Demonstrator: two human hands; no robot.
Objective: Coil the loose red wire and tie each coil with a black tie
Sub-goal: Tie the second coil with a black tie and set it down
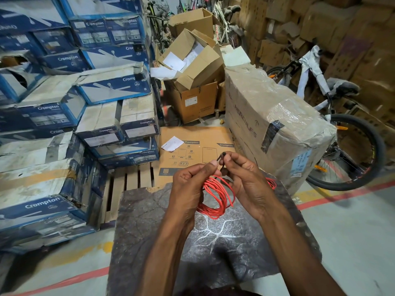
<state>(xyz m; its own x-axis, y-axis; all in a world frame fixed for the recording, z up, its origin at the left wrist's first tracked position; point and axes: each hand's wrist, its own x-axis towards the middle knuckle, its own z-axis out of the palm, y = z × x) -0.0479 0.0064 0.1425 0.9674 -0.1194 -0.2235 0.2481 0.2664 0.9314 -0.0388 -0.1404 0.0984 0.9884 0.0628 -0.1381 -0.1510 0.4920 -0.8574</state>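
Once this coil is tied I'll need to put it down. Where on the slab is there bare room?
The dark slab is bare left of the left hand and near its front edge. More red wire crowds the far right corner, behind the right hand.

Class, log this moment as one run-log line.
step: tying coil | left hand and right hand: pinching black tie | red wire coil: held above slab

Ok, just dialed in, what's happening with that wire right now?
A person holds a coil of red wire above a dark slab. The left hand and right hand pinch the ends of a black tie at the top of the coil, apparently twisting it shut. More red wire shows behind the right hand.
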